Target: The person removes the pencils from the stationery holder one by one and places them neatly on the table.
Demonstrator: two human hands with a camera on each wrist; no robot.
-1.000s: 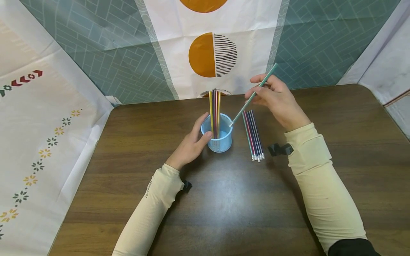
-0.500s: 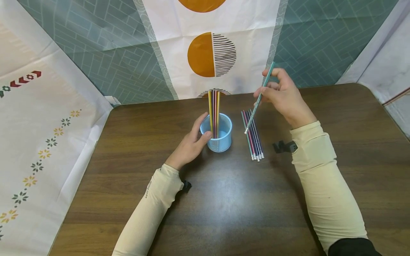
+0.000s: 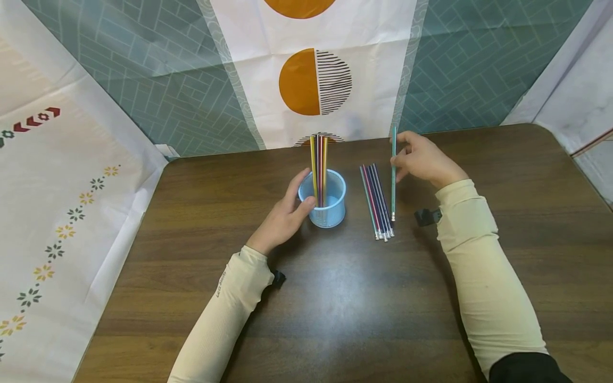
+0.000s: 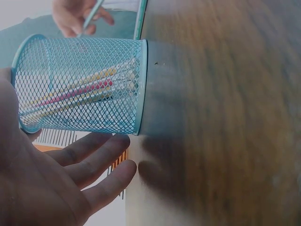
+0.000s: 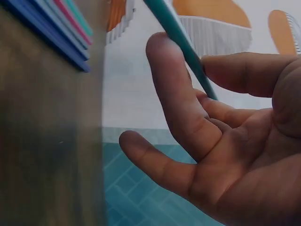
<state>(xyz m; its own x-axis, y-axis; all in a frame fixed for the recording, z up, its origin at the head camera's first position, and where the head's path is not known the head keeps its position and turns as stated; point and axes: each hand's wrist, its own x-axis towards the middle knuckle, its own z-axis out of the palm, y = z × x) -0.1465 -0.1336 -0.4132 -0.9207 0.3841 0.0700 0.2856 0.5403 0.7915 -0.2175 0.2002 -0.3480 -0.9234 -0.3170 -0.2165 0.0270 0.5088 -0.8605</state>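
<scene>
A light blue mesh pencil cup [image 3: 331, 216] stands upright on the table, with several pencils [image 3: 319, 159] leaning inside it. My left hand [image 3: 282, 217] holds the cup's rim between thumb and forefinger; in the left wrist view its other fingers [image 4: 101, 157] extend beside the mesh wall. With thumb and fingers, my right hand [image 3: 425, 159] pinches a teal pencil [image 3: 394, 194], whose metal-capped end points toward me. To the left of that pencil, several others [image 3: 377, 202] in teal, pink and dark blue lie side by side on the table.
The brown wooden table [image 3: 335, 319] ends at a back edge just behind the cup. Beyond it hangs a patterned cloth [image 3: 373, 80] in white and teal. A white cloth [image 3: 72, 239] with flower motifs borders the left side.
My right hand has moved from the cup's rim to the right and down, turning the teal pencil from slanted to nearly parallel with the row. My left hand stays at the cup.
</scene>
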